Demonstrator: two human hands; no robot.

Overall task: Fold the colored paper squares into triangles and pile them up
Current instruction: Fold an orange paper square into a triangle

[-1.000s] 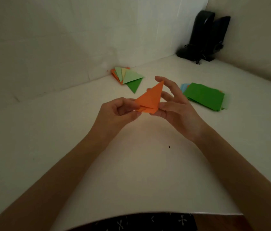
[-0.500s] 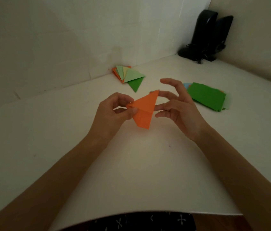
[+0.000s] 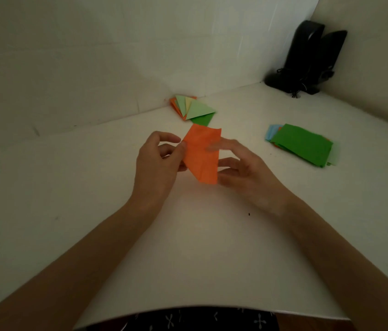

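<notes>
White tabletop (image 3: 97,187) lies under everything. Over its middle, the left hand (image 3: 159,161) pinches the left edge of the orange paper sheet (image 3: 201,156) between thumb and curled fingertips and holds it clear of the surface. The sheet shows as a four-sided flap, not yet a clean triangle. Its long axis runs from the far wall toward the person, and its narrower lower end points at the person, leaning slightly right. Behind it, against the wall, sits the fanned pile of folded triangles (image 3: 194,109). The right hand (image 3: 245,175) is blurred, its fingers loosely bent against the sheet's right edge; whether it nips or merely touches cannot be told. Further right lies the green-topped stack of unfolded squares (image 3: 302,144).

Creased in mid-air, the limp sheet could twist, so its corners miss and the fold runs crooked, or it could slip from the left pinch.
</notes>
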